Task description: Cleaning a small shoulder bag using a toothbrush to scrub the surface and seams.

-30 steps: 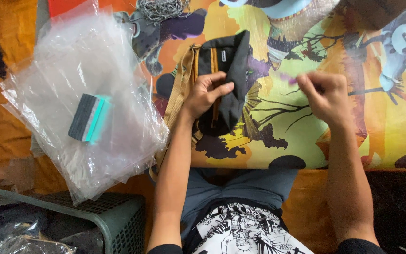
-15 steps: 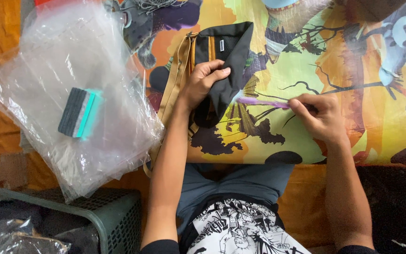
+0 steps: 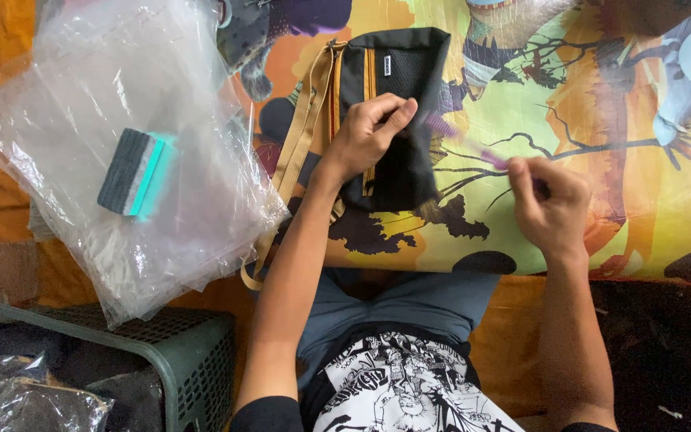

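Note:
A small black pouch with orange zip lines and a tan strap lies on a colourful cartoon-print cloth. My left hand presses down on the pouch's middle, fingers curled over its front. To the right, my right hand is closed around a thin purple stick-like tool that points up-left at the pouch; the tool is blurred.
A heap of clear plastic bags lies at the left with a grey-and-teal block on it. A green slotted plastic crate stands at the lower left. My lap in grey shorts is below the cloth.
The view has shifted so everything sits lower in frame. My right hand swung from beside the pouch out right and down, keeping the purple tool. My left hand stayed on the pouch.

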